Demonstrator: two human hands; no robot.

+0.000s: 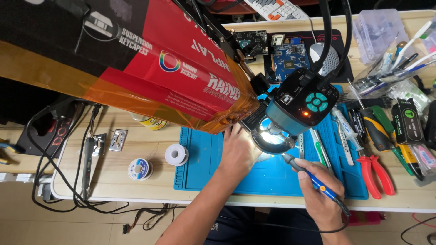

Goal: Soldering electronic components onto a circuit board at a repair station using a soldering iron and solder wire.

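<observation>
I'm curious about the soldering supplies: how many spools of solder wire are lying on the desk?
2: the blue-labelled spool lies on the wood left of the blue mat, the white spool beside the mat's edge. Others may hide under the box.

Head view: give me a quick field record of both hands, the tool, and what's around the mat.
left hand: flat on the blue work mat, beside the lit ring light
right hand: grips a blue soldering iron, tip pointing under the ring light
overhead: digital microscope above the mat
left of mat: two solder spools
right of mat: red-handled pliers
workpiece under lens: hidden by glare
</observation>
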